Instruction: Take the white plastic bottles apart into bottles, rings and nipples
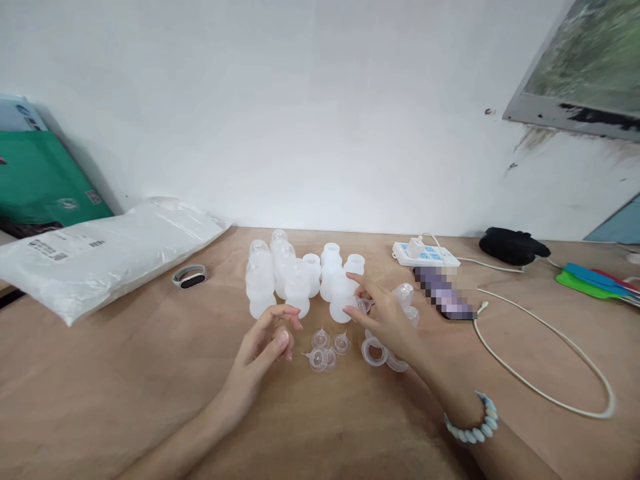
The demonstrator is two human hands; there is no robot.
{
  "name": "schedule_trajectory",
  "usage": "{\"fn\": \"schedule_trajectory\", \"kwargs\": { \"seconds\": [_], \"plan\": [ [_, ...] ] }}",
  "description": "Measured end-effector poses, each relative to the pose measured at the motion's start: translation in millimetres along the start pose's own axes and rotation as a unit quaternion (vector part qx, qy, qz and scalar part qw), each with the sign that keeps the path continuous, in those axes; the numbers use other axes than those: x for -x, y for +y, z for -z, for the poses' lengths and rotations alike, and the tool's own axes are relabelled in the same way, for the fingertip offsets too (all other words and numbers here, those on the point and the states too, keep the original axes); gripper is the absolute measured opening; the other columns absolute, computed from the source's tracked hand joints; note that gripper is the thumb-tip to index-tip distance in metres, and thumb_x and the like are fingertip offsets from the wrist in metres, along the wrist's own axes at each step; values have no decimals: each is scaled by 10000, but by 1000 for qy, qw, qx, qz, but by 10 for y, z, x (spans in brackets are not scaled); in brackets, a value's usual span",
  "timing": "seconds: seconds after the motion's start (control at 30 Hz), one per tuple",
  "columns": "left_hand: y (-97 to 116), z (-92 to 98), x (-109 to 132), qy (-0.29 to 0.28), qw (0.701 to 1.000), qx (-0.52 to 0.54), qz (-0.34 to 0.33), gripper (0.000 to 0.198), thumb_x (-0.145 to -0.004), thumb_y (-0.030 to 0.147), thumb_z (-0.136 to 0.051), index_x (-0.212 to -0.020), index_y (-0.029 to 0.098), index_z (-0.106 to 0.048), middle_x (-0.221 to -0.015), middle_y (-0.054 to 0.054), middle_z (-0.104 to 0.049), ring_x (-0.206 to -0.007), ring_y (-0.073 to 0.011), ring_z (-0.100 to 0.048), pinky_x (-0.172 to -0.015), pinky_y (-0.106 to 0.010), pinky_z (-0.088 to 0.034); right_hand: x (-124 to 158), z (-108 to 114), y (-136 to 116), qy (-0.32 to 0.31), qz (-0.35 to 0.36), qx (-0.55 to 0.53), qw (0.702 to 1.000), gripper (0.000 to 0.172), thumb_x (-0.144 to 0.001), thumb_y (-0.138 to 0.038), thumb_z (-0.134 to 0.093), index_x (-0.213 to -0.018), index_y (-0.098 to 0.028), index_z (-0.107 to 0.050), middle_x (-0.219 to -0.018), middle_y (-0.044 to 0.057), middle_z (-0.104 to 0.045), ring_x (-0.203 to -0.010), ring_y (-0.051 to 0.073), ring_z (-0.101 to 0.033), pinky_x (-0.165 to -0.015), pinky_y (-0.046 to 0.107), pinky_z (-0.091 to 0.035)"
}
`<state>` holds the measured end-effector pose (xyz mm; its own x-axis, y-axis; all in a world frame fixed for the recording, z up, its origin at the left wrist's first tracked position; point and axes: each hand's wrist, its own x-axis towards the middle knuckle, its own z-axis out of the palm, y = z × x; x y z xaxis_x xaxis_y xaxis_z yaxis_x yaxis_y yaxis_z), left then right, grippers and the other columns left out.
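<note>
Several translucent white plastic bottles stand grouped on the wooden table. My right hand reaches toward the rightmost bottle and pinches a small clear nipple between thumb and fingers. My left hand hovers just in front of the bottles, fingers loosely curled and apart, with nothing in it. Loose clear nipples lie between my hands. Clear ring collars lie under my right hand.
A white plastic bag lies at the left, a wristband beside it. A power strip, a phone, a white cable loop, a black object and coloured sheets occupy the right.
</note>
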<state>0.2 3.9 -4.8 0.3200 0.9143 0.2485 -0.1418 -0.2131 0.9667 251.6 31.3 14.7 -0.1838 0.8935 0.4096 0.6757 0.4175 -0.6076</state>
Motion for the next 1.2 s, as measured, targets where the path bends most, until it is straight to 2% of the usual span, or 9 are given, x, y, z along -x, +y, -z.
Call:
{"fn": "schedule_trajectory", "kwargs": {
  "seconds": [0.17,0.37,0.53,0.7,0.8,0.87,0.97,1.03,1.2],
  "plan": [
    [-4,-7,-2,-5,1000,3,2,334,-934,517,-555,-1144,260,-582,-967,-19,-543,-662,-119,-475,-632,-276,-386,15,-39,-5,-6,-7,-12,1000,434,-874,-331,-623,-1283,-232,-514,-925,42,-619,-814,213,-610,-744,357,-521],
    [-18,-6,6,-5,1000,3,5,333,-931,514,-561,-1142,257,-588,-959,-19,-547,-660,-120,-476,-637,-280,-387,12,-109,1,-4,7,-9,1000,484,-872,-304,-630,-1325,-230,-476,-1002,65,-630,-901,227,-623,-801,379,-530],
    [-2,-19,1,-8,1000,-1,5,346,-928,518,-563,-1141,246,-585,-947,-20,-550,-665,-125,-477,-641,-281,-392,-9,-170,-1,-11,39,17,999,580,-879,-237,-613,-1420,-248,-405,-1020,60,-627,-916,227,-632,-822,390,-538],
    [19,-27,0,-10,1000,-6,5,359,-921,518,-568,-1146,238,-582,-947,-28,-560,-666,-132,-478,-636,-281,-401,-14,-151,-17,-25,50,18,998,674,-896,-244,-600,-1495,-266,-291,-1061,71,-622,-951,239,-638,-846,421,-537],
    [56,-47,1,-7,1000,-21,8,351,-906,512,-586,-1123,236,-595,-918,-24,-577,-658,-134,-478,-629,-274,-408,18,-122,-70,6,39,-5,999,613,-879,-314,-645,-1421,-257,-363,-1072,79,-636,-951,246,-649,-839,427,-544],
    [92,-71,-3,1,999,-45,17,328,-892,497,-605,-1067,220,-624,-869,-20,-587,-651,-137,-476,-623,-268,-410,64,-117,-145,30,50,-31,998,522,-847,-368,-695,-1290,-240,-451,-1024,73,-657,-908,240,-665,-802,401,-557],
    [142,-110,-12,9,995,-88,35,281,-875,462,-626,-964,199,-668,-809,-17,-605,-642,-140,-479,-618,-262,-401,157,-130,-306,54,106,-80,990,352,-827,-420,-728,-1039,-232,-521,-943,54,-678,-845,207,-673,-750,337,-564],
    [162,-134,-18,4,994,-99,37,257,-869,442,-633,-920,196,-686,-795,-18,-619,-663,-150,-501,-634,-262,-404,218,-145,-415,69,158,-111,979,298,-838,-432,-719,-937,-236,-518,-910,43,-686,-841,190,-673,-734,307,-563],
    [156,-166,-16,-50,997,-55,25,221,-873,395,-647,-833,187,-711,-811,-31,-651,-767,-189,-580,-709,-278,-442,309,-178,-571,61,245,-116,961,210,-892,-400,-662,-969,-226,-573,-977,69,-700,-881,183,-685,-761,298,-577]
  ]
}}
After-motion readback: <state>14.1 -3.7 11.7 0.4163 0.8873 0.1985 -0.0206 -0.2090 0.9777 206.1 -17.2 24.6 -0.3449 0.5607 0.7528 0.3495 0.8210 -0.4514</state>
